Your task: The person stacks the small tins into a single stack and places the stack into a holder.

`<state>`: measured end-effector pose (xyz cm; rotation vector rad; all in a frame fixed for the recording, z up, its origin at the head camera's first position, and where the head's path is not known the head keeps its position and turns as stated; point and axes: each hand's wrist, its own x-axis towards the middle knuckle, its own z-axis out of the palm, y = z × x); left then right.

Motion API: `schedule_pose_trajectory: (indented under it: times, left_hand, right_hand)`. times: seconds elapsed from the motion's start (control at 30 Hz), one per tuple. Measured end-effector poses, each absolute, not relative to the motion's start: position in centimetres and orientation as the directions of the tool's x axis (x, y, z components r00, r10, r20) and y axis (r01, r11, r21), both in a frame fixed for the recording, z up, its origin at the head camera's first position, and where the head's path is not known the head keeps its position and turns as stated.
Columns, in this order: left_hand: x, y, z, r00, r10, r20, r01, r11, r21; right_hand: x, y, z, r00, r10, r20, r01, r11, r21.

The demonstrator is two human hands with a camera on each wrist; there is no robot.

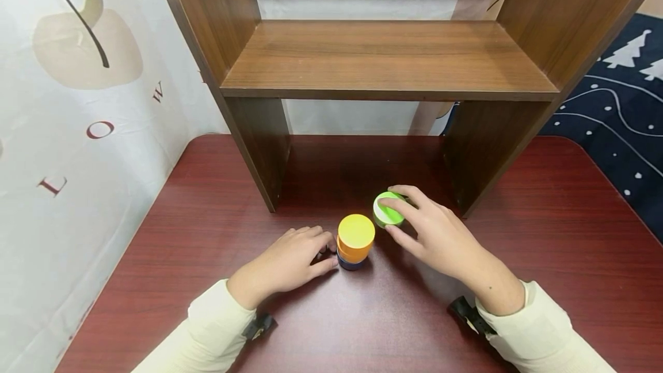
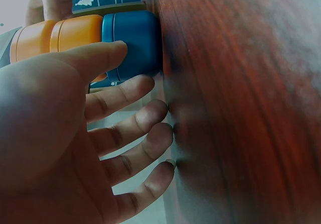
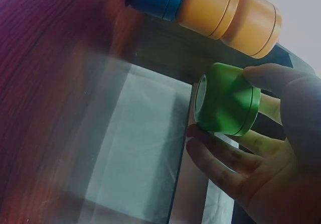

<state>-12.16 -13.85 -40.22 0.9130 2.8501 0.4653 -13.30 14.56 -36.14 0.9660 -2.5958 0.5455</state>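
Observation:
A small blue lidded jar (image 2: 135, 43) stands on the table with two orange jars (image 1: 356, 238) stacked on top of it. At the stack's left side rests my left hand (image 1: 295, 258); its thumb and index fingertip are at the blue jar, and the other fingertips reach down to the tabletop. My right hand (image 1: 435, 232) holds a green jar (image 3: 228, 98) between thumb and fingers. The green jar is upright and raised off the table, just right of the stack and apart from it. Part of its lid is hidden under a finger in the head view.
A brown wooden shelf unit (image 1: 388, 59) stands on the back of the dark red table (image 1: 207, 189), its side panels reaching down behind the hands. A white printed curtain (image 1: 93, 148) hangs at the left, and dark blue fabric (image 1: 611, 120) at the right.

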Motion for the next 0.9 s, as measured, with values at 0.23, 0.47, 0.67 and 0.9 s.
schedule_pose_trajectory:
  times: [0.23,0.47,0.67,0.9]
  left_hand:
    - [-12.09,-13.81,-40.11,-0.814,0.581,-0.018,0.543,0.772,0.330]
    - [-12.06,-13.77,-39.99,-0.814,0.581,-0.025,0.542,0.773,0.329]
    - [-12.07,-13.79,-39.96,-0.813,0.581,-0.026,0.542,0.774,0.328]
    - [-12.08,-13.83,-39.96,-0.813,0.581,-0.027,0.542,0.773,0.328]
  right_hand:
    - [-13.29,14.55,-36.03,-0.717,-0.545,0.433,-0.675,0.699,-0.238]
    - [-13.22,14.55,-35.84,-0.717,-0.535,0.446,-0.673,0.698,-0.244]
    - [-13.23,14.54,-35.80,-0.715,-0.530,0.455,-0.674,0.696,-0.249]
    - [-13.18,14.48,-35.71,-0.709,-0.522,0.474,-0.677,0.692,-0.251]
